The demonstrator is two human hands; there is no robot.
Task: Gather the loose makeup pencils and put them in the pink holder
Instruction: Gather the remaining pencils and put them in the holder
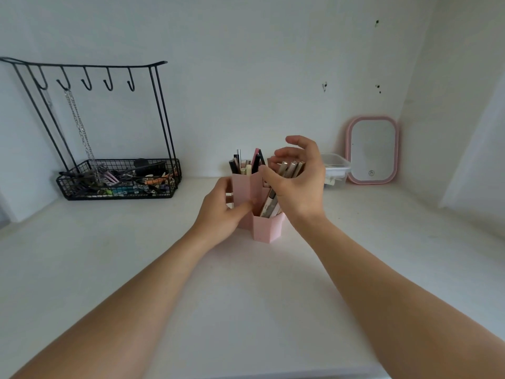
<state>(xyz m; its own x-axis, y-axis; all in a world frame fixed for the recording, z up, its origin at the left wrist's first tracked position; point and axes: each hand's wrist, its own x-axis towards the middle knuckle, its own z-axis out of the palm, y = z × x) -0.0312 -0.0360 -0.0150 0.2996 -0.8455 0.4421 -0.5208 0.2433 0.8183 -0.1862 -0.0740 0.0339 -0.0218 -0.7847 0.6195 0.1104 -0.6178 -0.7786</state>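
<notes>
The task looks almost finished: the white table (pixel 355 255) shows no loose pencils, and the pink holder (pixel 266 228) at the centre already has several standing in its far compartments. The last bunch of pencils (pixel 273 201) leans into the near compartment, not yet released. The right hand (pixel 297 181) curls around their upper ends from above, gripping them. The left hand (pixel 224 209) steadies the holder's left side, fingers wrapped on its wall.
</notes>
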